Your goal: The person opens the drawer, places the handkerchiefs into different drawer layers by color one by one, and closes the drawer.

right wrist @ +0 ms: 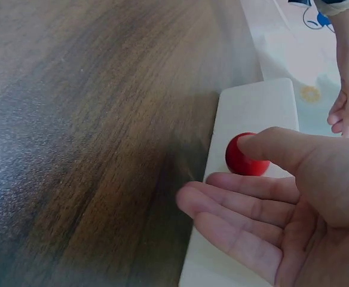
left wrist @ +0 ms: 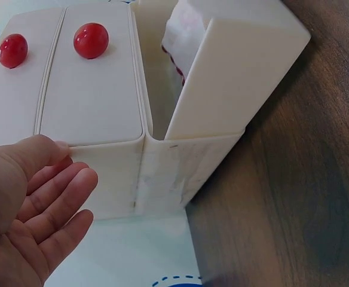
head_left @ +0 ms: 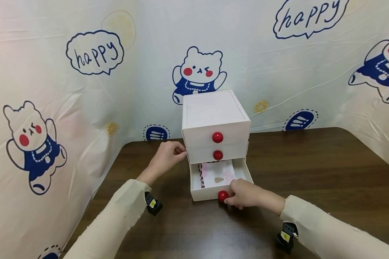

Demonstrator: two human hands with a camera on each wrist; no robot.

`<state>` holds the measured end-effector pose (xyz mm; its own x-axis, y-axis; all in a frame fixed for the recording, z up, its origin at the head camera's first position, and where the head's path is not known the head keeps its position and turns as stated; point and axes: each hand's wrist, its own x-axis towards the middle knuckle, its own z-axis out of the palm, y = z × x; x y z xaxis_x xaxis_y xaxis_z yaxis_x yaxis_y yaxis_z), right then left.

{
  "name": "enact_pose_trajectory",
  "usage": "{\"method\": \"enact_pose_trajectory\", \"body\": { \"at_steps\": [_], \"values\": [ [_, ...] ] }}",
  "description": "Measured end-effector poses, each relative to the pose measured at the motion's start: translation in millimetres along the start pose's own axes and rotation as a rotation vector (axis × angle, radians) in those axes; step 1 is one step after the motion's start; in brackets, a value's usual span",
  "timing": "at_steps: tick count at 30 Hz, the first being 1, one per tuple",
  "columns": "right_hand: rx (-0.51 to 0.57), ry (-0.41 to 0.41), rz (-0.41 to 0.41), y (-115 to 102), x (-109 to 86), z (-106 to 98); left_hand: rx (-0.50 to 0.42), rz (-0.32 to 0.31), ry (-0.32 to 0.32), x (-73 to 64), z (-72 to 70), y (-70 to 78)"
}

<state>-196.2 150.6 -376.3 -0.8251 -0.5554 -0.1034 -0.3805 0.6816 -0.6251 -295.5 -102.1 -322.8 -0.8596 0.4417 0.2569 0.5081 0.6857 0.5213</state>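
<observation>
A white three-drawer box with red round knobs stands on the table. Its bottom drawer is pulled out, while the upper two are closed. Inside lies a white and pink item with a dark red and white checked trim; its kind is unclear. My right hand pinches the bottom drawer's red knob between thumb and forefinger. At the box's left side, my left hand touches the front edge with its thumb, its other fingers loosely bent, as the left wrist view shows.
The dark wooden table extends to both sides of the box. Behind it hangs a pale curtain printed with bears and "happy" bubbles, close to the box's back.
</observation>
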Motion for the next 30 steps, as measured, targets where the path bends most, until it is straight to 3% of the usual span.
{"method": "enact_pose_trajectory", "body": {
  "at_steps": [12,30],
  "values": [
    [-0.013,0.019,0.005,5,10.5,-1,-0.002,-0.036,-0.005,0.2,1.6,-0.3],
    [0.000,-0.014,0.005,12,23.8,-12,0.007,-0.032,-0.004,0.6,1.4,-0.7]
  ]
}}
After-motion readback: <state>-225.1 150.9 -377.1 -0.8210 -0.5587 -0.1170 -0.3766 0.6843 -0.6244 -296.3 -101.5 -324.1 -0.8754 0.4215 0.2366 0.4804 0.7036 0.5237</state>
